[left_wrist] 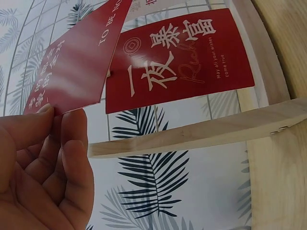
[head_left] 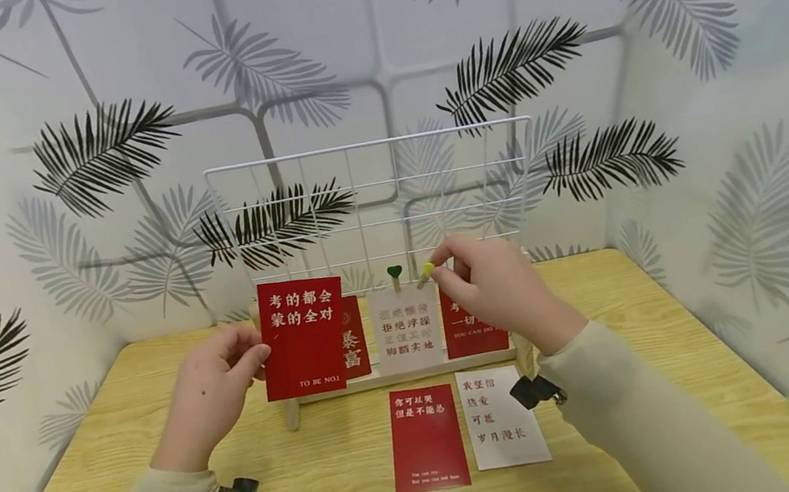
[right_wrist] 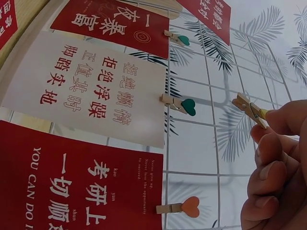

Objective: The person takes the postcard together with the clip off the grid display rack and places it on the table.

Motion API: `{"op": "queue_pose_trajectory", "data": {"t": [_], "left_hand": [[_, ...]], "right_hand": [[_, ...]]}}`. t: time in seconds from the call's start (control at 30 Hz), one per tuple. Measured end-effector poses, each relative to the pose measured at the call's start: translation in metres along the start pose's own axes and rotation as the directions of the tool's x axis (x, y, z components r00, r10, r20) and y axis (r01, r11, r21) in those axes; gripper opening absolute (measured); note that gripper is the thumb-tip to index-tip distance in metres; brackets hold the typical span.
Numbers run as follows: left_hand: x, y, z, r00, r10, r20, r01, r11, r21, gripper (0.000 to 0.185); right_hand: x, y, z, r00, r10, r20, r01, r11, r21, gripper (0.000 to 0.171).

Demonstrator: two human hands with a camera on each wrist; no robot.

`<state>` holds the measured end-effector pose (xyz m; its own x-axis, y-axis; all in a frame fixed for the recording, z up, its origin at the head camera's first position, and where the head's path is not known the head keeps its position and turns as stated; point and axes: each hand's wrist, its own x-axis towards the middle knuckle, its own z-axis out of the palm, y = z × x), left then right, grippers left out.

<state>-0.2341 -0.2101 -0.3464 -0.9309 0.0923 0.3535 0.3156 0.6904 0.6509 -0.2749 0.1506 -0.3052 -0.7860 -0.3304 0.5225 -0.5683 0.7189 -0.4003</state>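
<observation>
Left hand [head_left: 207, 394] pinched the red card [head_left: 303, 337] against the wire grid [head_left: 373, 198] while right hand [head_left: 499, 286] gripped a yellow clothespin [head_left: 427, 272], seemingly for clipping.

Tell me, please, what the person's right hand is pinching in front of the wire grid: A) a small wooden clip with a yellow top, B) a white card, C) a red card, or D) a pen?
A: in the right wrist view the right hand pinches a small wooden clip with a yellow top, apart from the white card hung by a green-heart clip; the left hand holds the red card.
</observation>
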Motion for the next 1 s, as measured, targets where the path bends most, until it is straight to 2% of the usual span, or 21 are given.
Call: {"op": "queue_pose_trajectory", "data": {"t": [0.67, 1.0], "left_hand": [[-0.011, -0.011, 0.007, 0.999, -0.031, 0.028, 0.031, 1.0, -0.004, 0.005], [-0.015, -0.014, 0.011, 0.993, -0.081, 0.082, 0.084, 0.996, -0.027, 0.006]], "right_hand": [[-0.026, 0.03, 0.0, 0.994, 0.104, -0.045, -0.102, 0.994, 0.05, 0.013], [-0.042, 0.049, -0.003, 0.982, 0.178, -0.065, -0.17, 0.979, 0.115, 0.01]]}}
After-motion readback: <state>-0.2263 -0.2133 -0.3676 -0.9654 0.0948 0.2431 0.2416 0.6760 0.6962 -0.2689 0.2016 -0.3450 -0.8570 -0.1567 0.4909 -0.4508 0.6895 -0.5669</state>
